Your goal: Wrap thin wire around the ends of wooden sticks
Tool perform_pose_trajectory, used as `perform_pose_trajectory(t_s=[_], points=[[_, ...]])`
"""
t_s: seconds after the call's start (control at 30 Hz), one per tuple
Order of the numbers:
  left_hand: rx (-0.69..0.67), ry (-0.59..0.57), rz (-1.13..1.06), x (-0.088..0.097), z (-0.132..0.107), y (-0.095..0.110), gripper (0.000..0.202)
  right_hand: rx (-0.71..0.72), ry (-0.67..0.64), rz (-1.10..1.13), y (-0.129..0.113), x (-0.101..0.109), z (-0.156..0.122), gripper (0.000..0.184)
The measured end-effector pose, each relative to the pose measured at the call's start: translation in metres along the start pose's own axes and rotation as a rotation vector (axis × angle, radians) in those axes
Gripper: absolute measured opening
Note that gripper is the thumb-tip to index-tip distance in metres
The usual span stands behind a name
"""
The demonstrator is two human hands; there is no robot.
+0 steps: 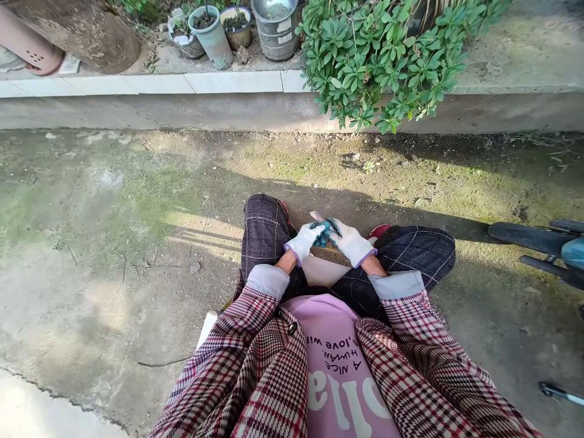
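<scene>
Both hands wear white work gloves with blue-green palms and fingers and purple cuff edges. They meet between my knees. My left hand (pixel 305 241) is closed, its fingers pressed against those of the other hand. My right hand (pixel 350 239) is curled in from the other side, also closed. A small pale pinkish piece (pixel 316 216) pokes out beyond the fingertips; its kind is hard to make out, and the gloves cover the rest. Just below the hands shows a brownish surface (pixel 334 254), with a pale surface (pixel 322 271) closer to my body.
Ahead runs a low tiled ledge (pixel 237 83) with a metal bucket (pixel 275 33), several plant pots and a leafy shrub (pixel 365 67) hanging over. At right are a dark wheel-like part (pixel 524 237) and a black-tipped rod (pixel 559 391). Concrete ground (pixel 114 243) surrounds me.
</scene>
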State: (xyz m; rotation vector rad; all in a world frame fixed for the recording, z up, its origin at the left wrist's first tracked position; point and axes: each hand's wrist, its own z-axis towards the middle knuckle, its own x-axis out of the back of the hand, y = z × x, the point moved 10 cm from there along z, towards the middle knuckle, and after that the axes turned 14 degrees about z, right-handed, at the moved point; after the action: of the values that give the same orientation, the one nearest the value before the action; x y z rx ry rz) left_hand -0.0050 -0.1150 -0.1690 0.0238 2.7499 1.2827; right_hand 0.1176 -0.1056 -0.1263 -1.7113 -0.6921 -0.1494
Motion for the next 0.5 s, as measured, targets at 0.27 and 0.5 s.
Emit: perform_pose_trajectory(t_s=[0.27, 0.5], points=[[-0.192, -0.102, 0.133, -0.001, -0.015, 0.026, 0.014, -0.204, 0.124, 0.803, 0.018, 0.026, -0.003, 0.044], [-0.146, -0.116, 0.196, -0.003, -0.012, 0.017, 0.012, -0.187, 0.103, 1.100, 0.001, 0.074, -0.019, 0.043]])
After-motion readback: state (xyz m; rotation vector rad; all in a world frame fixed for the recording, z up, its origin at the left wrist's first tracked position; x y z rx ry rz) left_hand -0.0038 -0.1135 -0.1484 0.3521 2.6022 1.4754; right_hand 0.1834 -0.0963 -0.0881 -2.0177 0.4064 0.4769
